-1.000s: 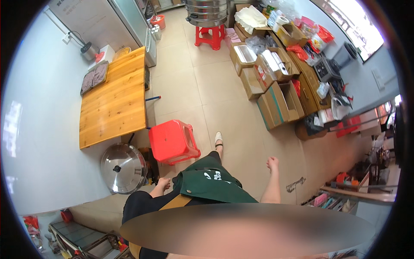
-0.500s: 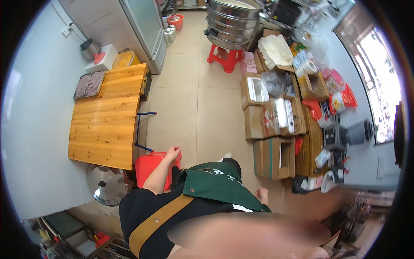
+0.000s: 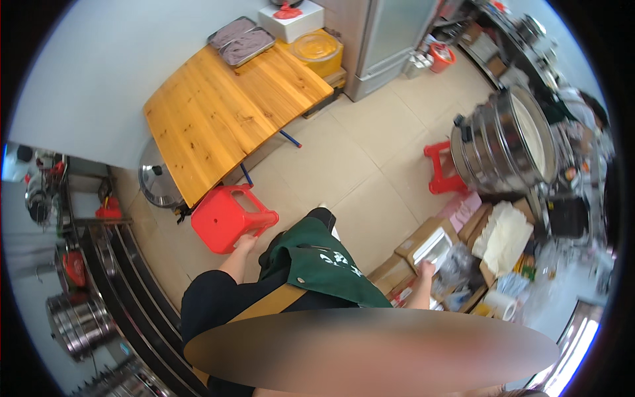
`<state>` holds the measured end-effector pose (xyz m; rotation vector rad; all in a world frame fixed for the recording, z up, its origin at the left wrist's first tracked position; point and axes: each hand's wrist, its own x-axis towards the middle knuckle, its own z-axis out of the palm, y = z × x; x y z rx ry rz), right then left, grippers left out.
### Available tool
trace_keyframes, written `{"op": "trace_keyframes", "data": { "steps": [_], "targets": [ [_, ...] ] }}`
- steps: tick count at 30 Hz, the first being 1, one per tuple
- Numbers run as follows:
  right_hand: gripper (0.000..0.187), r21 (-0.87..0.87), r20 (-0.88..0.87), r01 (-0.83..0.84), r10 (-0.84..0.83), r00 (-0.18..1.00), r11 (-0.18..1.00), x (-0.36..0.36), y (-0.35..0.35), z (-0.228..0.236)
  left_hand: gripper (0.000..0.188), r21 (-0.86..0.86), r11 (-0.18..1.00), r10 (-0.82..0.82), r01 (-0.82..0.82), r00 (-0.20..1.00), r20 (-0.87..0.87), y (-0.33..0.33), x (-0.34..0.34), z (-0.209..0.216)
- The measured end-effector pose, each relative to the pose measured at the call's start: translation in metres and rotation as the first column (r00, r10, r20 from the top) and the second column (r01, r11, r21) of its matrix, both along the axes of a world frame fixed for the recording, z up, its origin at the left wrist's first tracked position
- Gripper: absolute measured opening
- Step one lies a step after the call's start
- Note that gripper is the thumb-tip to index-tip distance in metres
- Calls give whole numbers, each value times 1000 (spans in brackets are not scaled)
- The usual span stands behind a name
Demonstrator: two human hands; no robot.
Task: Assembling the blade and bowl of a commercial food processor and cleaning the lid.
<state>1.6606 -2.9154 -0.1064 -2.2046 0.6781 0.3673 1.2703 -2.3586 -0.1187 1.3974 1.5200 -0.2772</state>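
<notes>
My left hand (image 3: 246,245) hangs beside a red plastic stool (image 3: 215,217). In the picture it overlaps the stool's near edge, and I cannot tell whether it touches. Its fingers are too small and partly hidden to read. My right hand (image 3: 426,268) is at my right side with the fingers curled in, nothing visible in it. Behind it in the picture lies a cardboard box holding a white box (image 3: 434,247). A green apron (image 3: 317,264) covers my front.
A wooden table (image 3: 218,99) with trays of greyish-purple food (image 3: 248,45) stands at left. A yellow-lidded tub (image 3: 316,53) sits behind it. At right, a steel steamer stack (image 3: 503,142) rests on a red stool (image 3: 442,171). A large metal lid (image 3: 157,173) leans beneath the table.
My view has swung to the left, so the table and the steamer stack appear further right. My left hand has lowered beside the red stool. My right hand has come forward.
</notes>
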Motion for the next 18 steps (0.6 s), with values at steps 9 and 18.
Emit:
{"op": "trace_keyframes", "data": {
  "steps": [9, 18],
  "targets": [
    [29, 421, -135, -431, 525, 841, 798, 265, 378, 90, 11, -137, 921, 380, -364, 918, 114, 1, 134, 14],
    [33, 561, -85, -640, 805, 587, 525, 391, 645, 99, 23, -70, 901, 402, -429, 763, 507, 92, 353, 111]
  ]
}}
